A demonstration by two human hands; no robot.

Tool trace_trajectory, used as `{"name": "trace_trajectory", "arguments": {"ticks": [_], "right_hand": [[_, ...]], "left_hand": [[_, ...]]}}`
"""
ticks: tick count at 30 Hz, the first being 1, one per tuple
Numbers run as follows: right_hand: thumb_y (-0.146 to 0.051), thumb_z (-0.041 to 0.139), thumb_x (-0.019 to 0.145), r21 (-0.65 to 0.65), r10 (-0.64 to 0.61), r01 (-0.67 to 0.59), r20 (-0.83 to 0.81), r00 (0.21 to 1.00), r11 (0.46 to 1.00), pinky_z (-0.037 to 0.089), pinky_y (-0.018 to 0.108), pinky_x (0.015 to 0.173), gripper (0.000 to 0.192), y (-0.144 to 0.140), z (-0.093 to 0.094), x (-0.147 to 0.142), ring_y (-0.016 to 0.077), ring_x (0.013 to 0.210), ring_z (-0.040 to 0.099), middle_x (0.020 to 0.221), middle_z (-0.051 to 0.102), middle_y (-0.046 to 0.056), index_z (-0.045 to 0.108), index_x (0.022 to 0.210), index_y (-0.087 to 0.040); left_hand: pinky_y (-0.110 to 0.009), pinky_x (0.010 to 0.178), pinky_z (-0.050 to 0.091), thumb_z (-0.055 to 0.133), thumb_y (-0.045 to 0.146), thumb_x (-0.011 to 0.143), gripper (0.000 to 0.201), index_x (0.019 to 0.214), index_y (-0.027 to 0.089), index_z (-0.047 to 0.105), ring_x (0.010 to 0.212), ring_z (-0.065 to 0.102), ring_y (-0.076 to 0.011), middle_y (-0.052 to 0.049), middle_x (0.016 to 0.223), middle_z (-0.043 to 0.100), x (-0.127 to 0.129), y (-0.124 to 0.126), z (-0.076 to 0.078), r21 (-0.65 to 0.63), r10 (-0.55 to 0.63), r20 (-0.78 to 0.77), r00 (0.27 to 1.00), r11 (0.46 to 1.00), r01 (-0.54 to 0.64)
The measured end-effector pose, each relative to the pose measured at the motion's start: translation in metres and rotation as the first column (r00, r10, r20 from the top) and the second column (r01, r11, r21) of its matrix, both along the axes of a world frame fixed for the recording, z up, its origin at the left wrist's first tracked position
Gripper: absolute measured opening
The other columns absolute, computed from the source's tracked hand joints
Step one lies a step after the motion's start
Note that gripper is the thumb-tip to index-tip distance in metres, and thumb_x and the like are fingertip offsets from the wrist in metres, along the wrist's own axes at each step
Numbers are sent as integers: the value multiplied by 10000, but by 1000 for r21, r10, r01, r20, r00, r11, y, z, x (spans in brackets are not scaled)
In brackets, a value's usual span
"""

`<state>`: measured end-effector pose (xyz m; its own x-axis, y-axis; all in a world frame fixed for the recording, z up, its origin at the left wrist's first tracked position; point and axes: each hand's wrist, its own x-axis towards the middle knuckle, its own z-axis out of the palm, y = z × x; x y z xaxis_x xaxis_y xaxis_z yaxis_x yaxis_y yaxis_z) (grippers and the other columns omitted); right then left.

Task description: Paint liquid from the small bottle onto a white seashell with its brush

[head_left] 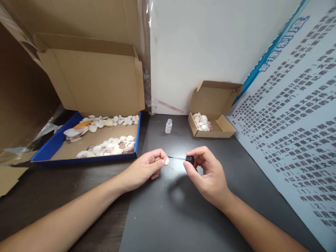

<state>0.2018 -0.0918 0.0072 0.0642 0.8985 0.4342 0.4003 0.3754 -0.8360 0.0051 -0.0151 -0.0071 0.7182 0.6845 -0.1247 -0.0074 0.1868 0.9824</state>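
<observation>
Small white shell [167,161] pinched in left hand [145,169] fingers, above dark bench [168,210], centre. Brush cap [189,160] gripped by right hand [207,175] fingers, thin brush tip touching shell. Open clear vial [168,126] upright behind hands, apart. Small cardboard box [223,127] with shells to right rear. Large blue-edged box [52,147] of shells to left. Printed poster [294,122] on right.

Boxes of shells on a dark surface [162,217]
A large blue-rimmed cardboard tray [56,141] at the left holds scattered shells [110,147], its lid [91,78] raised behind; a small open carton [214,120] near the white wall [210,45] holds a few more shells, and a printed notice board [296,133] leans along the right side
</observation>
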Motion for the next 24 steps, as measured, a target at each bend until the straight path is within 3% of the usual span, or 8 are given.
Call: {"name": "trace_trajectory", "arguments": {"ticks": [4,8,10,13,19,24], "right_hand": [[-187,642,845,-9,66,-66,24,997,998,459,254,521,132,0,3,-1,113,503,508,616,518,-67,567,941,-238],[-193,639,852,-5,-9,9,7,1000,1000,451,251,517,133,0,2,0,113,509,505,630,515,-65,562,950,-239],[-187,643,848,-13,13,-12,15,1000,1000,451,249,520,134,0,1,1,111,512,506,632,514,-66,567,946,-238],[-183,646,844,-5,59,-59,5,998,998,458,249,527,127,0,1,1,108,510,510,632,519,-66,574,934,-237],[-204,631,868,-7,-2,1,-51,999,1000,445,237,490,130,0,2,-2,109,500,504,612,519,-70,551,966,-236],[-174,634,825,-66,24,-22,33,999,998,427,232,476,142,3,5,-3,111,500,513,588,504,-71,554,927,-229]], "left_hand": [[-229,496,262,615,463,903,292,856,193,516,496,287,-73,96,578,351,0,-1,1,-1,1,6,1000,1000,-1],[-221,497,279,647,458,881,300,842,194,511,497,273,-72,100,571,343,1,-1,2,-42,11,29,1000,999,-9],[-216,496,287,658,446,875,293,838,193,517,500,258,-72,100,570,336,1,-1,2,-68,22,47,999,997,-19],[-210,492,289,659,408,877,254,845,191,529,501,229,-72,99,570,322,0,0,3,-130,43,79,996,991,-32],[-202,495,286,667,295,857,169,820,178,550,510,214,-69,90,583,298,-2,1,6,-281,93,126,988,958,-55],[-198,486,284,668,222,827,127,797,167,556,502,229,-68,85,575,304,-2,0,9,-416,128,170,977,908,-47]]}}
